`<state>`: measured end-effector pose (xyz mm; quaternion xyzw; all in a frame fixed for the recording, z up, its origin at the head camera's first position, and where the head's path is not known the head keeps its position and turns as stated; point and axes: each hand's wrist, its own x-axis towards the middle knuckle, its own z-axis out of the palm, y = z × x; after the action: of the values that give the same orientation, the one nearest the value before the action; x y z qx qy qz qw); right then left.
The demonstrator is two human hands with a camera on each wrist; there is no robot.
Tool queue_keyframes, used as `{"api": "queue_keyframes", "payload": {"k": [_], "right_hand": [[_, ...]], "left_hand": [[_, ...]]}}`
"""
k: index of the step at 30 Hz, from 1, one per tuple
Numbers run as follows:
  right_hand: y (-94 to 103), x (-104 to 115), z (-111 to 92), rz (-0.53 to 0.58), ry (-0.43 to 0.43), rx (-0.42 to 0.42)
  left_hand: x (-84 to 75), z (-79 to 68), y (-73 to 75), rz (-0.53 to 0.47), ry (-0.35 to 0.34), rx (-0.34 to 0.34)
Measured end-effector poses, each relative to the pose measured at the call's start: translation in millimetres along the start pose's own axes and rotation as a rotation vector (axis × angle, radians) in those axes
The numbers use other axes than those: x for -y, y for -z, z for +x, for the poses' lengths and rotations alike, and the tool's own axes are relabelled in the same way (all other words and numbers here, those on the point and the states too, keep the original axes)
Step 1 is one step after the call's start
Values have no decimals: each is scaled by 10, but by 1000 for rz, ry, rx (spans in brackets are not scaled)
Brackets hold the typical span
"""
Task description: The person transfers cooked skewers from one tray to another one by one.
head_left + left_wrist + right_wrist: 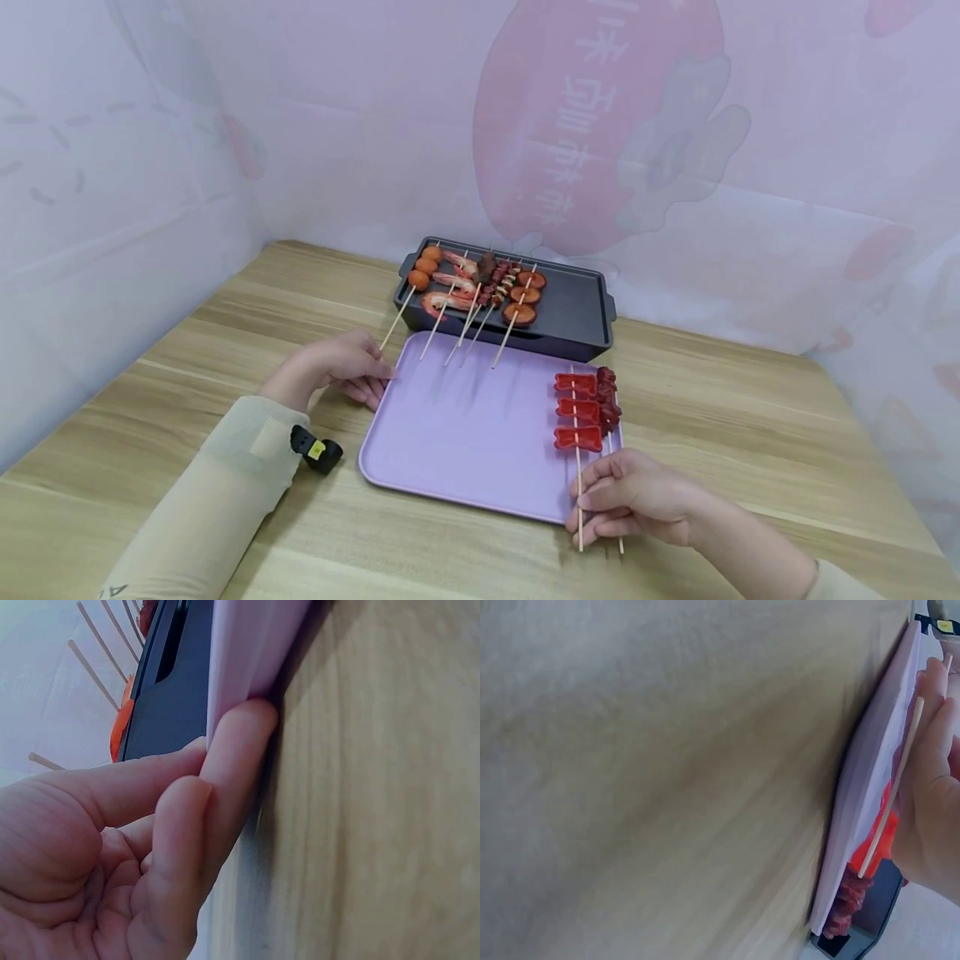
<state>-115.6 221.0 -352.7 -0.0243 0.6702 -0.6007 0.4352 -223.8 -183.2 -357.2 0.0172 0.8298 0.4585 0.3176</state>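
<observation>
A lilac tray [465, 433] lies on the table. My left hand [352, 367] pinches its far left edge; in the left wrist view a fingertip [247, 724] tucks under the rim [244, 660]. At the tray's right side, my right hand [633, 500] pinches the bare stick of a skewer with several bright red, bone-shaped pieces [577, 409]. Beside it is a skewer of dark red, lumpy meat [608, 404], whose stick passes behind my fingers. The right wrist view shows the dark red meat [847, 904] at the tray's edge.
Behind the tray stands a black grill pan [573, 308]. Across its left half lie skewers of orange balls [427, 266], shrimp [453, 283], meat pieces [497, 282] and round orange-brown slices [522, 297], sticks overhanging the tray. Printed cloth [375, 125] hangs behind the table.
</observation>
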Motion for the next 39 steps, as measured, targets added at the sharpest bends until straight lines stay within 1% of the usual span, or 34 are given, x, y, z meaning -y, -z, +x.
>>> {"api": "queue_keyframes", "payload": {"k": [8, 14, 19, 25, 29, 34, 39], "right_hand": [[-30, -33, 44, 24, -15, -26], [-40, -17, 32, 47, -41, -5], [-40, -11, -14, 31, -57, 13], [-31, 37, -83, 21, -34, 23], [-40, 74, -102, 6, -8, -1], [-54, 165, -86, -15, 58, -36], [-11, 363, -28, -2, 133, -52]], "left_hand": [[3, 4, 4, 7, 4, -5], [5, -2, 4, 10, 6, -5], [1, 2, -10, 9, 6, -3], [-9, 1, -5, 16, 3, -7], [-9, -3, -1, 17, 5, -9], [5, 3, -3, 19, -4, -4], [13, 3, -5, 13, -14, -11]]}}
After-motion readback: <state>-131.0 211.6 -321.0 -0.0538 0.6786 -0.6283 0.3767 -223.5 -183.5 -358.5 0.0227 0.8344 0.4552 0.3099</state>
